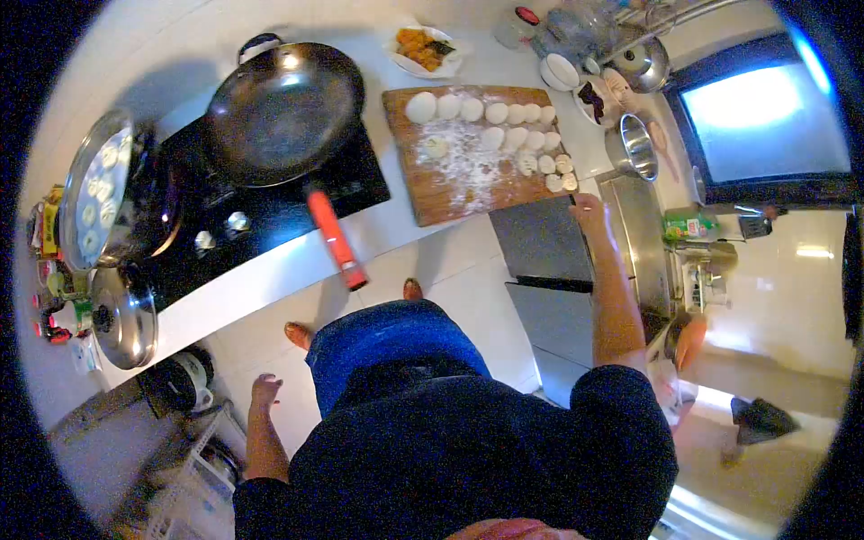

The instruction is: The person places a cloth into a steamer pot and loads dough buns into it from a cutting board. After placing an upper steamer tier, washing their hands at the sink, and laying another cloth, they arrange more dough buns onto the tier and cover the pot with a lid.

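My right hand (589, 214) is at the top corner of a grey cabinet front (540, 241), just below the wooden board, its fingers curled in at the edge. Whether something small is in its grip is hidden. My left hand (265, 390) hangs low at my side over the floor, holding nothing, with its fingers loosely apart. On the counter, a floured wooden board (409, 193) bears rows of white dough balls (471, 110) and several smaller cut dough pieces (546, 164). One flattened piece of dough (436, 146) lies in the flour at the board's left.
A large wok (283, 112) with a red handle (336, 238) sits on the black stove (360, 180). Left of it are a tilted steamer tray (99, 193) and a pot lid (126, 315). A steel bowl (633, 147) and a plate of food (423, 51) stand near the board.
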The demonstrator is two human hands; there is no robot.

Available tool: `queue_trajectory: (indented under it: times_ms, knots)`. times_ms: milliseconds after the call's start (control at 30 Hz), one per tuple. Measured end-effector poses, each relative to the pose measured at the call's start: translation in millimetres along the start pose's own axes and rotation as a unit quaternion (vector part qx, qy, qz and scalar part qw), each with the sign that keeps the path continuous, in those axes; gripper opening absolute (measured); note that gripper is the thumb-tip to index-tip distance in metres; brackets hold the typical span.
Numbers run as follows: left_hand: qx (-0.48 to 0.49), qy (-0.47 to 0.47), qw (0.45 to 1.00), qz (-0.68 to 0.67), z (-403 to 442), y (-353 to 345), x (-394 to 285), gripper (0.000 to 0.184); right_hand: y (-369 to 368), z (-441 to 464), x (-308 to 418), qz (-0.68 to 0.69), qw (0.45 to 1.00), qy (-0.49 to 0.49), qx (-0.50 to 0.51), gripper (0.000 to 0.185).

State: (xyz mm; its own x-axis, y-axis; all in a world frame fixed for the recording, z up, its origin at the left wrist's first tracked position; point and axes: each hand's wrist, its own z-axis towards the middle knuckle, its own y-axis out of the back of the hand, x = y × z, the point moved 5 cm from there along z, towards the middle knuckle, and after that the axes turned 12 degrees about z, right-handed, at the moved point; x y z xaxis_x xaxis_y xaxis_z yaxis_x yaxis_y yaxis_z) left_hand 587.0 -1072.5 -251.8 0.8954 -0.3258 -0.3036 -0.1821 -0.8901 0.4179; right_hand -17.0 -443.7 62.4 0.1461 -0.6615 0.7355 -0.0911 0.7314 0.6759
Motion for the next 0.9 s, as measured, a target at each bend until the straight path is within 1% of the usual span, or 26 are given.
queue_trajectory:
  times_ms: [33, 67, 100, 133, 200, 233, 267, 333, 400, 433, 467, 500, 533, 567, 600, 633, 667, 700, 733, 767, 800, 867, 900]
  knots:
    - [0.003, -0.028, 0.999, 0.018, -3.9, -14.7, -12.5, 0.038, -3.3, 3.7, 13.4, -0.018, 0.999, -0.028, 0.020, 0.038]
    - [-0.008, 0.064, 0.994, -0.087, -51.9, -8.9, -82.6, 0.036, -4.8, 13.7, -11.1, -0.012, 0.999, -0.032, 0.006, 0.040]
    - [-0.019, 0.056, 0.994, -0.092, -68.1, -15.4, -113.7, 0.036, -12.4, 31.9, -45.1, -0.004, 0.999, -0.035, -0.009, 0.043]
    - [-0.028, 0.048, 0.994, -0.097, -79.3, -21.2, -131.3, 0.036, -20.0, 46.6, -64.4, 0.001, 0.999, -0.037, -0.022, 0.046]
    - [-0.046, 0.026, 0.994, -0.100, -112.4, -28.6, -169.0, 0.038, -34.4, 71.8, -86.6, -0.126, 0.991, 0.035, -0.012, 0.049]
    - [-0.037, 0.049, 0.993, -0.104, -117.3, -37.4, -167.5, 0.038, -40.9, 77.9, -89.8, -0.189, 0.979, 0.074, -0.009, 0.051]
    - [-0.030, 0.070, 0.991, -0.110, -118.2, -46.1, -162.2, 0.038, -46.3, 81.8, -101.5, -0.182, 0.983, 0.013, 0.000, 0.051]
    - [-0.020, 0.102, 0.987, -0.123, -124.8, -59.0, -151.7, 0.039, -51.4, 79.6, -83.9, -0.170, 0.979, -0.106, 0.020, 0.051]
    - [-0.015, 0.122, 0.981, -0.147, -134.2, -73.2, -139.1, 0.038, -50.3, 77.5, -53.1, -0.208, 0.966, -0.153, 0.008, 0.052]
    - [-0.017, 0.125, 0.983, -0.135, -134.2, -81.0, -132.6, 0.038, -53.2, 77.7, -44.8, -0.227, 0.959, -0.172, 0.005, 0.052]
    - [-0.018, 0.131, 0.983, -0.125, -134.0, -89.5, -124.3, 0.038, -57.9, 82.8, -67.6, -0.216, 0.963, -0.162, 0.011, 0.050]
    - [-0.023, 0.138, 0.983, -0.120, -138.9, -96.5, -117.9, 0.038, -62.3, 90.7, -110.4, -0.267, 0.960, -0.080, -0.001, 0.049]
    - [-0.034, 0.135, 0.984, -0.112, -145.8, -99.6, -125.4, 0.038, -70.8, 97.6, -136.2, -0.310, 0.951, 0.010, -0.012, 0.049]
    - [-0.050, 0.139, 0.983, -0.109, -153.5, -99.7, -134.3, 0.039, -65.6, 97.1, -111.3, -0.252, 0.961, -0.097, 0.067, 0.044]
    - [-0.056, 0.140, 0.984, -0.099, -153.2, -104.9, -133.0, 0.040, -71.6, 107.7, -166.6, -0.018, 0.991, -0.118, 0.063, 0.042]
    - [-0.063, 0.143, 0.983, -0.093, -150.4, -110.2, -127.8, 0.042, -77.4, 118.0, -222.4, 0.309, 0.939, -0.146, 0.038, 0.040]
    - [-0.074, 0.119, 0.987, -0.073, -152.9, -109.8, -127.1, 0.044, -83.3, 127.5, -275.4, 0.519, 0.838, -0.168, 0.016, 0.039]
    - [-0.107, 0.076, 0.984, -0.122, -146.5, -118.1, -110.0, 0.044, -75.8, 123.0, -251.2, 0.483, 0.858, -0.174, -0.001, 0.038]
    - [-0.074, 0.117, 0.988, -0.064, -140.7, -114.5, -112.4, 0.043, -68.3, 118.7, -224.1, 0.446, 0.876, -0.181, -0.017, 0.037]
    - [-0.080, 0.126, 0.985, -0.089, -143.5, -115.2, -112.7, 0.043, -54.6, 105.4, -137.3, 0.447, 0.875, -0.185, 0.036, 0.038]
    - [-0.082, 0.128, 0.982, -0.110, -141.4, -114.2, -110.8, 0.044, -54.9, 113.2, -74.1, 0.432, 0.891, -0.124, 0.063, 0.037]
    - [-0.080, 0.135, 0.978, -0.140, -135.5, -115.8, -98.7, 0.044, -62.8, 124.2, 26.0, 0.396, 0.913, -0.005, 0.100, 0.037]
    - [-0.076, 0.137, 0.977, -0.147, -133.8, -116.9, -92.2, 0.044, -68.5, 116.9, 91.2, 0.400, 0.909, 0.022, 0.115, 0.037]
